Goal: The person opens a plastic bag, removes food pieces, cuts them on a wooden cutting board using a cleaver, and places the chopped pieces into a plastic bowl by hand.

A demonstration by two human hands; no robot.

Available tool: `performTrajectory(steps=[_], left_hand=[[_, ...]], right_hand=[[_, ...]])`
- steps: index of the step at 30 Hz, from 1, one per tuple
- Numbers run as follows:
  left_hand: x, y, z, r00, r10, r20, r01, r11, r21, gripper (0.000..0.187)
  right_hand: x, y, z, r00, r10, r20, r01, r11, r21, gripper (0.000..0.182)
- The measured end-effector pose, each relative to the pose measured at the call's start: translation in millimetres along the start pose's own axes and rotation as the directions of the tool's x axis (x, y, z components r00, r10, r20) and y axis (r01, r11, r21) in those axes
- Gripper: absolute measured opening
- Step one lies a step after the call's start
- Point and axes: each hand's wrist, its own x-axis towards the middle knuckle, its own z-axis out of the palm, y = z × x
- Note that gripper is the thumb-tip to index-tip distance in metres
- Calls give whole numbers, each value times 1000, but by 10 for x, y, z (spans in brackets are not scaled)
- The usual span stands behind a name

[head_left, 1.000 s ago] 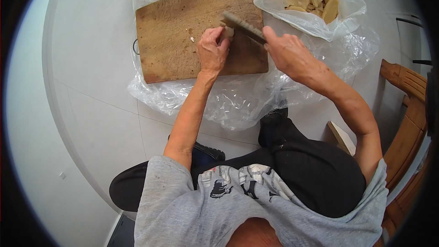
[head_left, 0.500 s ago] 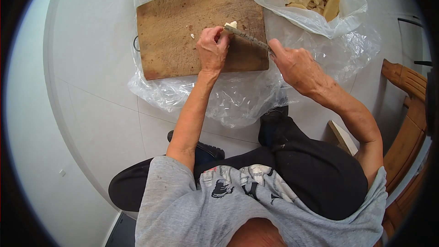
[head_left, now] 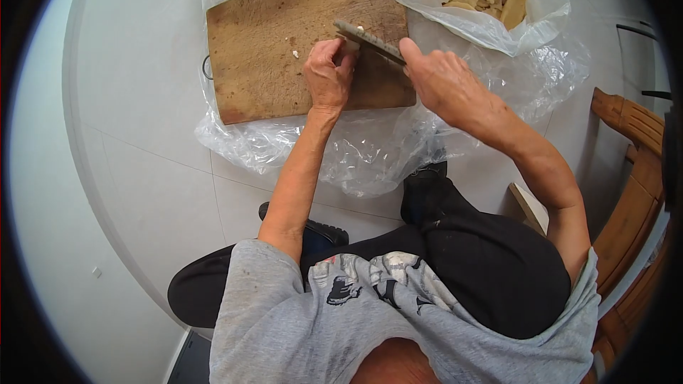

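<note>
Looks like home, exact room unclear. Signs: pale tiled floor [head_left: 153,139], grooved wooden furniture [head_left: 633,203] along right edge, worn cutting board [head_left: 274,25] on clear plastic sheet [head_left: 356,160] spread directly on floor.

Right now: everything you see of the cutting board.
The cutting board looks like worn brown wood, scarred and stained, roughly rectangular with a bowed far edge and a dark ring at its left side. It lies flat on clear plastic sheeting, bearing pale crumbs. The left hand and knife are over it; contact is unclear.
</note>
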Motion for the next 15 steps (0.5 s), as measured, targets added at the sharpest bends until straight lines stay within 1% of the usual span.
performTrajectory(steps=[1,4,7,10,13,15], left_hand=[[-15,3,10,999,28,-19,-28,1000,2,24],[-17,25,-7,999,3,-37,-4,1000,-31,26],[-40,84,-54,987,-157,-46,155,987,-49,25],[-48,87,-84,996,-95,-2,94,994,-57,22],[-39,78,-62,998,-70,-6,70,997,-15,21],[-39,98,-67,999,-52,-2,52,998,40,20]], right_hand=[[1,25,0,1000,1,-22,0,1000,24,11],[-27,132,1,999,34,-35,-27,982,188,15],[-172,65,-36,997,73,7,-72,964,256,18],[-275,4,-86,998,57,20,-60,978,198,16],[-305,-5,-44,1000,12,6,-13,991,134,15],[-311,6,-12,1000,-1,27,-1,996,94,12]])
